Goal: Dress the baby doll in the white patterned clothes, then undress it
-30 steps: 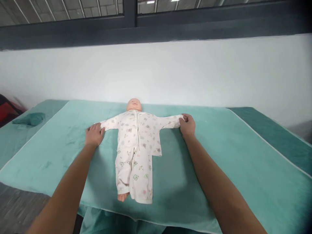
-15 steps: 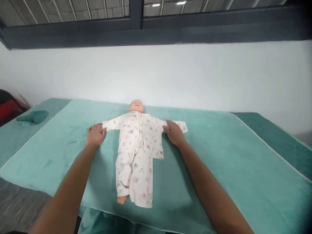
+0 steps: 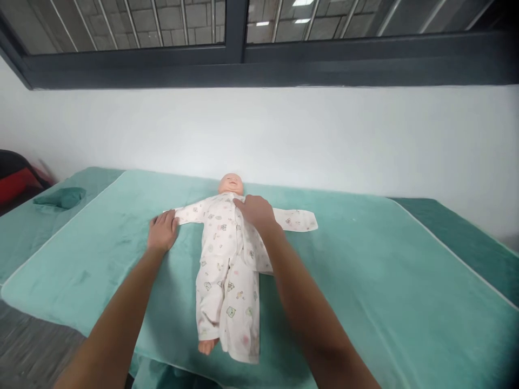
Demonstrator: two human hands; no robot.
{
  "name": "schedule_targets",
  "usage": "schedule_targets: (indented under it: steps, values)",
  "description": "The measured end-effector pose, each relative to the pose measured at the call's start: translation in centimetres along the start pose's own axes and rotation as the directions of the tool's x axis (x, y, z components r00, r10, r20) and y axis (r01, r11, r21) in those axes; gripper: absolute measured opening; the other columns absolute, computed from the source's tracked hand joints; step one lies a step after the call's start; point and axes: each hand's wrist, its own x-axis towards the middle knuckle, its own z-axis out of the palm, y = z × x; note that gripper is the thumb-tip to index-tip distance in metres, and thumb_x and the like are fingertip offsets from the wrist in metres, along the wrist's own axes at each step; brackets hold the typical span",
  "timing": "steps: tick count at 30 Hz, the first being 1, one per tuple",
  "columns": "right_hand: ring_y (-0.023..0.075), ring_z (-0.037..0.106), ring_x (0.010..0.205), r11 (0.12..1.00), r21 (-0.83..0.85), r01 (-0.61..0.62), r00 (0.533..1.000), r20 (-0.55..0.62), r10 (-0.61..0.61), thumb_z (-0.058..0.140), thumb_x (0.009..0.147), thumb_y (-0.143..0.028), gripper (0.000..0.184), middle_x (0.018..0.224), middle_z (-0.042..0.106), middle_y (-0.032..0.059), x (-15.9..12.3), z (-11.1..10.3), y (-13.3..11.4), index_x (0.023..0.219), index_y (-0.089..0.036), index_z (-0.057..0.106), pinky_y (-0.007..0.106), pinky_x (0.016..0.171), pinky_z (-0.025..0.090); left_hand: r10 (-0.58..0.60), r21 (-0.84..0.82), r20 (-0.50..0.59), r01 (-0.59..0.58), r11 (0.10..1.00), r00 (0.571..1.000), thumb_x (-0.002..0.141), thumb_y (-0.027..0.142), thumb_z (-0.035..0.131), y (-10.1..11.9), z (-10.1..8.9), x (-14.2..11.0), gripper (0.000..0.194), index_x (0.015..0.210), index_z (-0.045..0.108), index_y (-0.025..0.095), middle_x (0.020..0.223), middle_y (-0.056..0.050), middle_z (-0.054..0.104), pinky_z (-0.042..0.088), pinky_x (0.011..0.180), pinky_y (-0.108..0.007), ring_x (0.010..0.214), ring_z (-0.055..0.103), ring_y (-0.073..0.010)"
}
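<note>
A baby doll (image 3: pixel 231 184) lies on its back, head toward the wall, in a white printed shirt (image 3: pixel 221 232) and matching pants (image 3: pixel 239 313). My left hand (image 3: pixel 162 231) is closed over the end of the shirt's left-side sleeve (image 3: pixel 190 213). My right hand (image 3: pixel 258 210) is at the upper front of the shirt, just below the doll's head, fingers bent and thumb on the front edge; its fingertips are partly hidden. The right-side sleeve (image 3: pixel 302 220) lies flat, stretched outward. One bare foot (image 3: pixel 207 346) shows below the left pant leg; the other pant leg covers its end.
The doll lies on a pale green sheet (image 3: pixel 365 270) on a bed against a white wall (image 3: pixel 284 135). A small dark green pillow-like item (image 3: pixel 60 198) rests at the left. A dark window frame (image 3: pixel 263 70) runs above, and a red and black object (image 3: pixel 18 181) stands far left.
My right hand has gone from the end of the right-side sleeve, inward along it, to the shirt's upper front. My left hand has stayed at its sleeve end. The view has tilted slightly up.
</note>
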Motion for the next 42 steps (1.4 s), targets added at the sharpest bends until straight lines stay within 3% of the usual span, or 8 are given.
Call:
schedule_targets:
  steps: [4, 11, 24, 29, 32, 35, 39, 42]
  values:
    - [0.022, 0.054, 0.067, 0.999, -0.014, -0.038, 0.999, 0.011, 0.039, 0.049, 0.093, -0.041, 0.035, 0.063, 0.054, 0.0071, 2.0, 0.3, -0.5, 0.062, -0.023, 0.051, 0.032, 0.062, 0.037, -0.008, -0.005, 0.005, 0.008, 1.0, 1.0, 0.104, 0.038, 0.027, 0.1, -0.1, 0.0, 0.049, 0.139, 0.054, 0.018, 0.141, -0.014, 0.062, 0.032, 0.113, -0.046, 0.133, 0.053, -0.0284]
    - [0.0177, 0.046, 0.063, 0.914, 0.406, 0.016, 0.978, -0.197, 0.07, 0.04, 0.095, -0.042, 0.039, 0.061, 0.054, 0.0016, 2.0, 1.6, -1.2, 0.06, -0.024, 0.04, 0.03, 0.06, 0.031, -0.021, -0.012, -0.023, 0.021, 1.0, 1.0, 0.104, 0.04, 0.028, 0.1, -0.1, -0.3, 0.047, 0.136, 0.054, 0.018, 0.138, -0.014, 0.063, 0.033, 0.113, -0.046, 0.131, 0.054, -0.029]
    - [0.0221, 0.063, 0.088, 0.841, 0.539, 0.039, 0.991, -0.129, 0.036, 0.059, 0.082, -0.045, 0.024, 0.093, 0.073, 0.003, 0.6, 2.0, -0.9, 0.083, -0.024, 0.069, 0.034, 0.082, 0.047, 0.017, -0.003, -0.116, -0.017, 1.0, 0.993, 0.103, 0.041, 0.031, 0.2, -0.4, -0.7, 0.045, 0.13, 0.058, 0.017, 0.136, -0.017, 0.061, 0.04, 0.104, -0.047, 0.126, 0.054, -0.0327]
    - [0.0246, 0.066, 0.097, 0.793, 0.606, 0.07, 0.992, -0.123, 0.006, 0.053, 0.085, -0.045, 0.029, 0.099, 0.076, 0.0037, 0.9, 2.3, -0.4, 0.087, -0.024, 0.073, 0.038, 0.091, 0.048, 0.02, -0.089, -0.17, -0.036, 0.995, 0.985, 0.102, 0.039, 0.037, 0.1, -0.8, -1.2, 0.04, 0.124, 0.063, 0.019, 0.127, -0.016, 0.065, 0.044, 0.101, -0.047, 0.119, 0.057, -0.0317]
    - [0.025, 0.066, 0.1, 0.767, 0.635, 0.094, 0.987, -0.158, 0.009, 0.055, 0.083, -0.044, 0.028, 0.104, 0.075, 0.005, 1.2, 2.7, 0.3, 0.09, -0.024, 0.075, 0.039, 0.094, 0.049, -0.021, -0.262, -0.246, -0.046, 0.964, 0.969, 0.102, 0.035, 0.039, 2.4, -1.4, -0.7, 0.035, 0.117, 0.067, 0.02, 0.116, -0.014, 0.067, 0.048, 0.1, -0.043, 0.112, 0.06, -0.0275]
    - [0.0245, 0.066, 0.104, 0.707, 0.696, 0.123, 0.985, -0.172, -0.003, 0.058, 0.083, -0.043, 0.028, 0.107, 0.074, 0.0049, 1.4, 3.1, 0.8, 0.094, -0.024, 0.075, 0.039, 0.097, 0.049, -0.092, -0.518, -0.27, -0.064, 0.853, 0.958, 0.101, 0.031, 0.041, 7.5, -2.0, 1.6, 0.032, 0.114, 0.068, 0.022, 0.106, -0.01, 0.067, 0.053, 0.091, -0.037, 0.1, 0.064, -0.022]
    - [0.025, 0.066, 0.101, 0.697, 0.707, 0.118, 0.986, -0.169, 0.005, 0.059, 0.083, -0.043, 0.026, 0.104, 0.074, 0.0041, 1.6, 3.2, 0.9, 0.094, -0.026, 0.076, 0.039, 0.095, 0.049, -0.044, -0.716, -0.16, -0.085, 0.693, 0.986, 0.095, 0.022, 0.051, 14.6, -2.6, 6.5, 0.026, 0.106, 0.074, 0.025, 0.101, -0.007, 0.07, 0.055, 0.082, -0.033, 0.091, 0.066, -0.0189]
    - [0.024, 0.065, 0.091, 0.713, 0.692, 0.116, 0.986, -0.165, 0.0, 0.06, 0.081, -0.041, 0.025, 0.099, 0.072, 0.0041, 1.7, 3.1, 0.8, 0.092, -0.026, 0.076, 0.038, 0.088, 0.05, 0.032, -0.741, -0.025, -0.04, 0.671, 0.999, 0.089, 0.015, 0.055, 16.9, -2.3, 9.0, 0.026, 0.097, 0.078, 0.025, 0.098, -0.007, 0.073, 0.055, 0.087, -0.034, 0.092, 0.068, -0.0195]
